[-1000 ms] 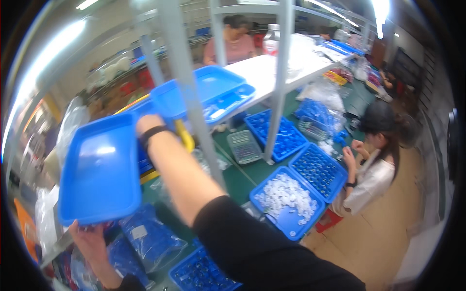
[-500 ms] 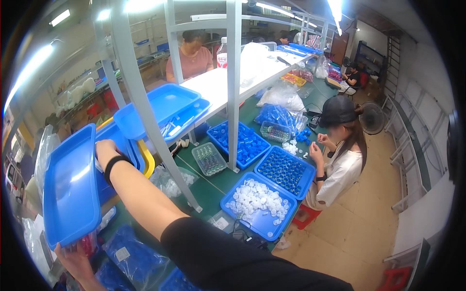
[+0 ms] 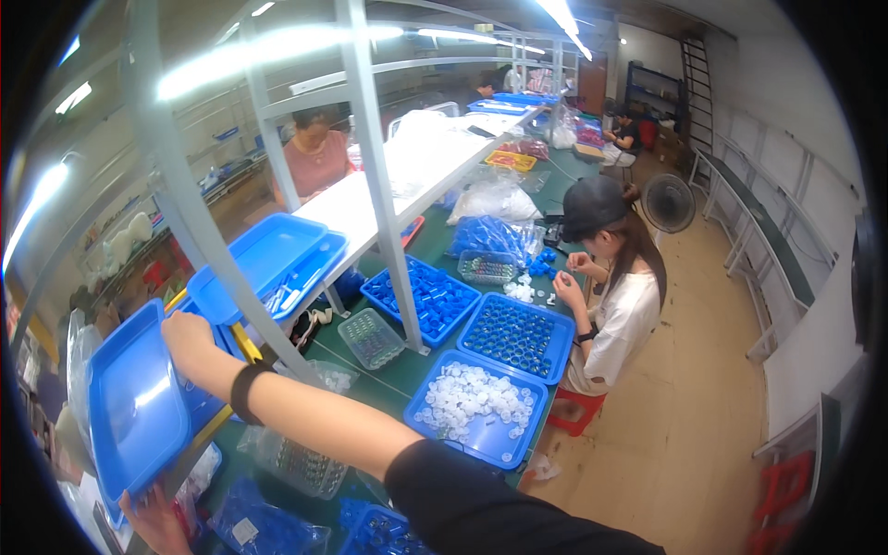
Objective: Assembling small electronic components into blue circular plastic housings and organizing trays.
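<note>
An upright blue plastic tray [image 3: 139, 398] stands at the far left, its inner face toward me. My right hand [image 3: 190, 344], a black band on its wrist, is closed on the tray's upper right edge. My left hand [image 3: 155, 520] grips the same tray by its bottom edge. Behind my right hand, more blue trays and a yellow rim [image 3: 246, 342] are partly hidden. Another blue tray [image 3: 268, 245] with small parts under it rests on the shelf. Close to my left hand lies a clear bag of blue parts [image 3: 264, 523].
Metal uprights [image 3: 379, 166] hold the white shelf [image 3: 347, 208]. On the green table are a tray of white caps [image 3: 481, 439], a tray of round parts [image 3: 555, 324] and a tray of blue parts [image 3: 421, 342]. A co-worker [image 3: 620, 287] sits at right, near a fan [image 3: 668, 203].
The whole view has shifted, with the table and shelf now further left. The tray is lower in view, both hands still on it. A clear box of parts has come into sight under my right arm.
</note>
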Available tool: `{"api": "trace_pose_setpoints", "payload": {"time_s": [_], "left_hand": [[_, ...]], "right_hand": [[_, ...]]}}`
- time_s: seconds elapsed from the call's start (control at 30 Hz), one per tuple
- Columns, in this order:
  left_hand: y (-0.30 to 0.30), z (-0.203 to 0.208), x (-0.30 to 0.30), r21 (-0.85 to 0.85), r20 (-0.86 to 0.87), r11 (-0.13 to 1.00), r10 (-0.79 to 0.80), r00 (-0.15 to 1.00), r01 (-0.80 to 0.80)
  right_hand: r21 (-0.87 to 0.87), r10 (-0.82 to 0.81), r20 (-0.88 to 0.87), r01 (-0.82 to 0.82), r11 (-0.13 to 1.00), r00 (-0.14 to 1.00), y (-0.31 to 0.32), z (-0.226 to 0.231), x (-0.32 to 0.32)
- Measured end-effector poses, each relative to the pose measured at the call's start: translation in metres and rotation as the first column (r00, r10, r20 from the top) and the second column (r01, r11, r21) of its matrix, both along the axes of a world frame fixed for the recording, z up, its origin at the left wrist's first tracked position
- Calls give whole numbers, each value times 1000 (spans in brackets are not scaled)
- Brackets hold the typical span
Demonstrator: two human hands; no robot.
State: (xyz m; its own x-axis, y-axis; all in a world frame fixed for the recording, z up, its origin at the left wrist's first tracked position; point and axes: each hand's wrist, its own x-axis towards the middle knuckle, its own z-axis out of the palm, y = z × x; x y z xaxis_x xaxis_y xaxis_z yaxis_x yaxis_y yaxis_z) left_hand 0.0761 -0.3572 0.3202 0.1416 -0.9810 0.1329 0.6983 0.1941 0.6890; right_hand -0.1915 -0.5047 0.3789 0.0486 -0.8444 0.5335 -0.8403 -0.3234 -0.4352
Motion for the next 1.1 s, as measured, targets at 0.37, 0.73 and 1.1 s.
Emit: {"api": "trace_pose_setpoints", "payload": {"time_s": [0.37,0.73,1.1], "left_hand": [[-14,8,-52,-102,939,994,83,334,39],[28,41,-146,153,503,987,-34,864,-50],[60,31,-136,52,710,974,119,694,-219]], "right_hand": [[-524,284,323,-79,848,903,159,-2,-60],[-317,340,748,-143,938,570,236,-58,-140],[5,134,785,-222,975,605,258,-111,-163]]}}
